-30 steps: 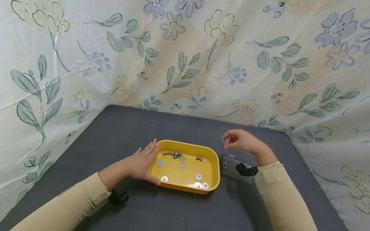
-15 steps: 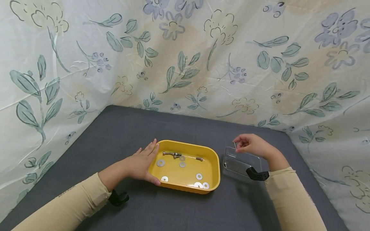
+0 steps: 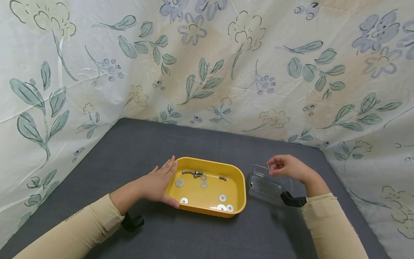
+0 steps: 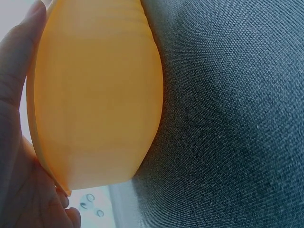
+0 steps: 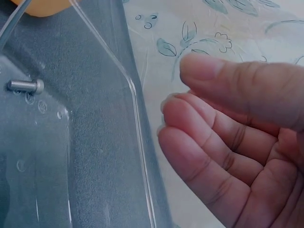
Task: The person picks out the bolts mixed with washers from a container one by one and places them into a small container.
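My left hand (image 3: 156,183) rests on the left end of a yellow plastic tray (image 3: 200,196), fingers straight along the rim and thumb at the front corner. The left wrist view shows the tray's outer wall (image 4: 95,95) beside that hand. Inside lie silver screws (image 3: 223,178) and several flat washers (image 3: 179,182). My right hand (image 3: 288,168) pinches a thin silver screw (image 3: 268,167) above a clear plastic box (image 3: 266,187). In the right wrist view, thumb and fingers hide the pinched screw. Another screw (image 5: 24,86) lies in the box.
Both containers stand on a dark grey cloth-covered table (image 3: 194,237), the clear box to the right of the tray. Behind and at the sides hangs a floral curtain (image 3: 207,72). Each wrist wears a black band (image 3: 293,199).
The right hand has moved to the right and slightly down, from the clear box's left side to over its middle, still pinching the screw. The left hand and tray stay put.
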Demonstrator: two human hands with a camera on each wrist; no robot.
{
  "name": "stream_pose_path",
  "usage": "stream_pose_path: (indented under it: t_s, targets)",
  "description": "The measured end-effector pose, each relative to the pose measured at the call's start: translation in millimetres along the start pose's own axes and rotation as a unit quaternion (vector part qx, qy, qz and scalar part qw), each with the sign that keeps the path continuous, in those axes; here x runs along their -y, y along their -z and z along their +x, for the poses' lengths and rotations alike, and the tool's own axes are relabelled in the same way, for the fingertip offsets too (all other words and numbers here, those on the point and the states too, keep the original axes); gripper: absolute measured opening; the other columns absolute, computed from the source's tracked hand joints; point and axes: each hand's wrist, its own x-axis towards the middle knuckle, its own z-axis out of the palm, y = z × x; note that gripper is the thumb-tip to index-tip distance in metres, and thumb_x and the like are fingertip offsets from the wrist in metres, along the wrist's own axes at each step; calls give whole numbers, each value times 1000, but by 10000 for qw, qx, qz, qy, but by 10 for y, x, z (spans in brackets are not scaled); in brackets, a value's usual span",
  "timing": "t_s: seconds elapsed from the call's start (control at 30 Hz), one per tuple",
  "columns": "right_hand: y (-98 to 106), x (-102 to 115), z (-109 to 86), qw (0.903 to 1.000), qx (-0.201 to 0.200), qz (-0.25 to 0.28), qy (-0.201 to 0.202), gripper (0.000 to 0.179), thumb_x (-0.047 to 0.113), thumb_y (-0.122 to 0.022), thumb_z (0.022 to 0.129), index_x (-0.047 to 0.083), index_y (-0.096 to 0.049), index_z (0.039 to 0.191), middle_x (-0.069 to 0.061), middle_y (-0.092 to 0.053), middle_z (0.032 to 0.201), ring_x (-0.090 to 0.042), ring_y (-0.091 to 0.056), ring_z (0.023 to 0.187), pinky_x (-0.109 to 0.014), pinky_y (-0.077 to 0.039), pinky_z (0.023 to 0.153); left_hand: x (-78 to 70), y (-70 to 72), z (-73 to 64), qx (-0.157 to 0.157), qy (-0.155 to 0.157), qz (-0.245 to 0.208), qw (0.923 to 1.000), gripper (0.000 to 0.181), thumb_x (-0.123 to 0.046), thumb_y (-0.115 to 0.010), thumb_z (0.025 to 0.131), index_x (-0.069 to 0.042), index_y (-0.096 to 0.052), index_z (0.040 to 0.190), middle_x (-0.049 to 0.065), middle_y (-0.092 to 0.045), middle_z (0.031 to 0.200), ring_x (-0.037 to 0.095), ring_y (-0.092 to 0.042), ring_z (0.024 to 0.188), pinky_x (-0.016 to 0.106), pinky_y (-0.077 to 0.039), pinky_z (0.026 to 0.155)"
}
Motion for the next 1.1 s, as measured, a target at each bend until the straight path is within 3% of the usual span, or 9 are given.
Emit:
stream_pose_path:
  t_s: [0.53,0.8,0.97,1.1]
  targets:
    - [-43,-83,-19,9998,-48,212,-31,39,10,-68,82,-8,-54,114,-12,-59,86,-21,-60,78,-37,-52,74,18,-16,-2,-39,-26,16,10000,136,-88,-49,52,-8,5,147,7,18,151,24,4,140,55,-11,107]
    - [-29,-64,-47,9998,23,202,-43,42,10,-65,84,-10,-51,118,-13,-61,88,-35,-60,86,-34,-52,74,18,-13,-3,-46,-30,34,10000,135,-88,-49,52,-8,6,147,7,18,151,24,5,140,55,-11,107]
    - [-25,-47,-47,9998,22,179,-60,43,12,-66,84,-9,-52,118,-13,-61,89,-33,-60,86,-39,-51,76,22,-19,-2,-79,-66,62,9999,135,-88,-49,52,-7,5,147,8,17,151,24,4,140,55,-12,107]
    - [-15,-29,-36,10000,14,91,-25,42,12,-66,84,-9,-52,118,-13,-62,90,-32,-60,84,-36,-51,73,19,-16,-7,-89,-93,42,9999,136,-88,-49,52,-7,4,147,8,17,151,24,4,140,56,-12,106]
